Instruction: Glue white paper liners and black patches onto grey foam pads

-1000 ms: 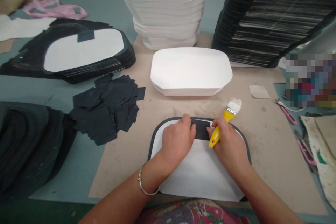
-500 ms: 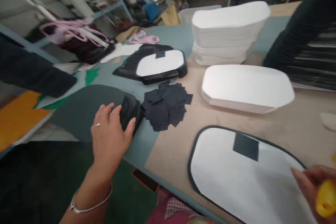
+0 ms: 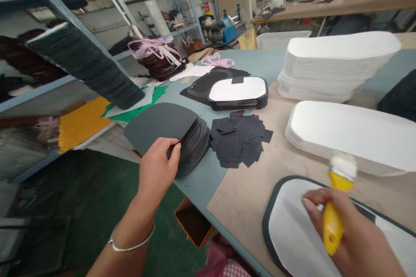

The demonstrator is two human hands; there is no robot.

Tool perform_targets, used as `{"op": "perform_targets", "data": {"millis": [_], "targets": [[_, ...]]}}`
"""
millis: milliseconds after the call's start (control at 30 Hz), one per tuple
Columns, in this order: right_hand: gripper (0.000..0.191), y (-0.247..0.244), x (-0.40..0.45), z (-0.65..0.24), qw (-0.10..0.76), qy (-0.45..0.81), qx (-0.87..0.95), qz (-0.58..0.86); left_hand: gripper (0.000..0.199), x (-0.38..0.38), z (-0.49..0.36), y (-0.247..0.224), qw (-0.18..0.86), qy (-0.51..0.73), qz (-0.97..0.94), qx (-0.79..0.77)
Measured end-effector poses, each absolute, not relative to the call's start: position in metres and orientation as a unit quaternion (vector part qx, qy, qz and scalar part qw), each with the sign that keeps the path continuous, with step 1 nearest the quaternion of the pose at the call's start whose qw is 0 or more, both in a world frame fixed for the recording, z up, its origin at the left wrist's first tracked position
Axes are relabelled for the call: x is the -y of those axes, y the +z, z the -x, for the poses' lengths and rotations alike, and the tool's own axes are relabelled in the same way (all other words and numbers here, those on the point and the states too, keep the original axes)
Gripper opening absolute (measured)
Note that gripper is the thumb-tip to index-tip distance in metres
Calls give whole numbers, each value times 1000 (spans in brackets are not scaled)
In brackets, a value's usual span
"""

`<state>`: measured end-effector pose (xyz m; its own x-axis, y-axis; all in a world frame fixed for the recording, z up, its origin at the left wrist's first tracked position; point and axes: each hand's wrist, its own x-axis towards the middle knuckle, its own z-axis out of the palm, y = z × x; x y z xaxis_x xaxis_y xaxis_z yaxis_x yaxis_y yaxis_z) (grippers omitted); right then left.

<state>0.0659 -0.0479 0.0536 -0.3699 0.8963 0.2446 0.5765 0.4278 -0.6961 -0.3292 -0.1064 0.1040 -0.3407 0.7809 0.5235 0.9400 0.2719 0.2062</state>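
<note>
My left hand (image 3: 159,169) pinches the edge of the top dark grey sheet (image 3: 159,121) on a fanned stack at the table's left edge. My right hand (image 3: 351,225) is closed round a yellow-handled brush (image 3: 333,225), its pale bristles pointing up and away. Below that hand lies a white panel with a dark rim (image 3: 292,216), partly hidden by the hand. Small black squares (image 3: 230,143) lie in a loose pile right of the grey stack. Behind them sits a stack of smaller finished-looking panels (image 3: 238,89), white on top with black rims.
Two stacks of white pieces, a tall one (image 3: 338,65) and a lower one (image 3: 354,130), stand at the right. A tall dark stack (image 3: 87,65) leans at the left. Brown paper (image 3: 234,199) covers part of the table. A person works at the far table.
My left hand has gone from open above the grey stack to pinching its top sheet. My right hand has come further into view with the brush. The view has shifted left and up.
</note>
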Motion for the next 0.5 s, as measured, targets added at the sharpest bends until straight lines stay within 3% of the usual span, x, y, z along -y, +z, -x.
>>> {"op": "perform_targets", "data": {"millis": [67,200,400,433,500], "targets": [[20,63,45,-8,323,353,773,416,18,105,303,101,164,-266,564,765],[24,71,37,91,360,513,712,316,16,100,250,92,105,-318,578,744],[17,76,24,143,445,487,648,380,25,139,197,63,75,-461,563,681],[14,79,23,143,456,478,649,379,24,148,193,55,43,-480,569,667],[12,87,24,138,458,477,656,364,15,160,195,43,-130,-504,535,665]]}}
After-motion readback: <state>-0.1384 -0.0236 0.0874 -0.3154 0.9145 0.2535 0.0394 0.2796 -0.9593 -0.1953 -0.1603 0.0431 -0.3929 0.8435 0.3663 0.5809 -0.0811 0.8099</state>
